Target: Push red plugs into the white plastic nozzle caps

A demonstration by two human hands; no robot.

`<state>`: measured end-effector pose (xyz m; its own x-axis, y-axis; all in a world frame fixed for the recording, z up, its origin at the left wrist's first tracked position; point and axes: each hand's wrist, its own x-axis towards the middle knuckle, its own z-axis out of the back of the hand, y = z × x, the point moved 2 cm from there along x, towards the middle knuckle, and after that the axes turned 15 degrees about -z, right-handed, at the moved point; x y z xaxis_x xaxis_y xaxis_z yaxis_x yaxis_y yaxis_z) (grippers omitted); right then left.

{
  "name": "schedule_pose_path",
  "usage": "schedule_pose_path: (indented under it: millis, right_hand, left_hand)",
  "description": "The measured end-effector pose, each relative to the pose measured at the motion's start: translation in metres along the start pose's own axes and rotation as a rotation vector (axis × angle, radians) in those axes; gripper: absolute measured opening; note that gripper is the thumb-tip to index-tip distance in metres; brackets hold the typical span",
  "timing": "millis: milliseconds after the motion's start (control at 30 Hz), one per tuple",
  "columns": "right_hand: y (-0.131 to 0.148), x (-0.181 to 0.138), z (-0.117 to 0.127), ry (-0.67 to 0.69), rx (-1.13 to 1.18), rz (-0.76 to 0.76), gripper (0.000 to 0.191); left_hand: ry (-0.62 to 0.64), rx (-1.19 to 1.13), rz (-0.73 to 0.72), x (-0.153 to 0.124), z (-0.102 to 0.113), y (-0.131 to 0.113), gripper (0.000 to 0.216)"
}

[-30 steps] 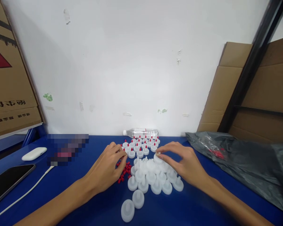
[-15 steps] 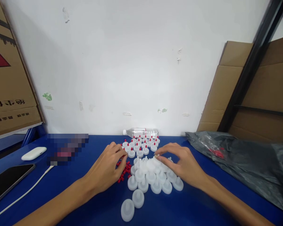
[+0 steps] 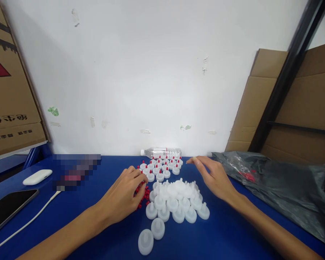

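A heap of white plastic caps (image 3: 176, 200) lies on the blue table (image 3: 97, 187) in front of me. Behind it stands a group of white caps with red tips (image 3: 162, 167). Small loose red pieces (image 3: 143, 193) lie left of the heap. My left hand (image 3: 124, 195) rests over the red pieces with its fingers curled and pinched on them. My right hand (image 3: 212, 177) hovers right of the heap, fingers stretched toward the red-tipped caps, holding nothing.
A clear water bottle (image 3: 162, 152) lies against the white wall. A black plastic bag (image 3: 276, 184) covers the right side. At the left are a dark phone (image 3: 8, 207), a white case (image 3: 37, 177) and a white cable (image 3: 29, 222). Cardboard boxes (image 3: 11, 90) stand on both sides.
My right hand has lifted off the white heap and moved back and to the right, its fingers opening. My left hand has dropped slightly onto the red pieces.
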<state>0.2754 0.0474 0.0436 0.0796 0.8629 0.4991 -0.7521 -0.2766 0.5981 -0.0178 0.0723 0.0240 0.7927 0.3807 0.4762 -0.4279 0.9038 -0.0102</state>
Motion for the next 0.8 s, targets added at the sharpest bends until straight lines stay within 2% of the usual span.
schedule_pose_path:
  millis: [67,267,333,500,633,800]
  right_hand:
    - [-0.012,0.004,-0.004,0.072,-0.025,0.004,0.046]
    - [-0.044,0.009,-0.021,0.418,-0.018,-0.097,0.056]
    - [-0.050,0.009,-0.026,0.479,-0.017,-0.105,0.058]
    - [-0.053,0.011,-0.034,0.470,-0.058,-0.092,0.060]
    - [-0.052,0.012,-0.033,0.434,-0.094,-0.075,0.061]
    - [-0.056,0.012,-0.033,0.452,-0.168,-0.079,0.058]
  left_hand:
    - [0.021,-0.006,0.011,-0.001,-0.001,0.001,0.018]
    - [0.074,-0.015,0.032,-0.003,-0.006,0.003,0.019]
    - [0.095,-0.010,0.038,-0.004,-0.008,0.004,0.020]
    - [0.129,-0.002,0.054,-0.005,-0.009,0.006,0.021]
    - [0.123,-0.001,0.056,-0.006,-0.009,0.006,0.020]
    - [0.116,0.003,0.054,-0.005,-0.009,0.006,0.022]
